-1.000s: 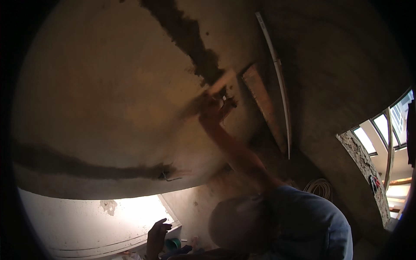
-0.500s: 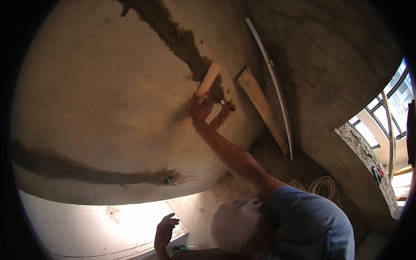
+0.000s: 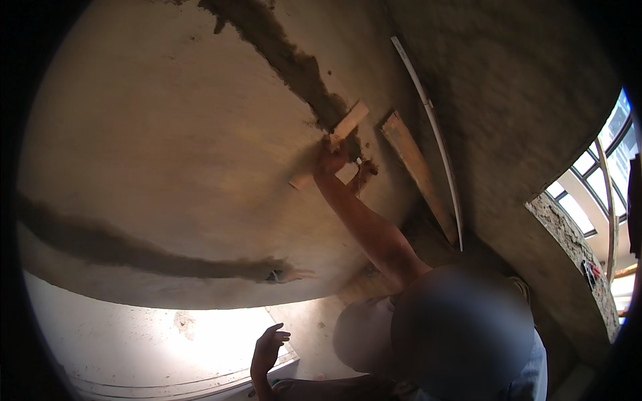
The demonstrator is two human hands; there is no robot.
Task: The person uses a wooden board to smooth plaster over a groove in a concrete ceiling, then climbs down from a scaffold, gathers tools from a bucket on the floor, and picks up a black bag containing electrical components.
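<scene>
Board [image 3: 352, 120], a co-worker's hand [image 3: 331, 160] seemingly curled round its middle, crosses the lower end of the dark strip [image 3: 287, 59]; steady, flat pressure should suit. The wearer's own fingers are out of view, so I cannot tell their pose.

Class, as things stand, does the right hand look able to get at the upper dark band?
Probably yes: the right hand grips a wooden strip that overlaps the upper dark band in view, and nothing visible blocks the way, though actual contact is unclear.
</scene>
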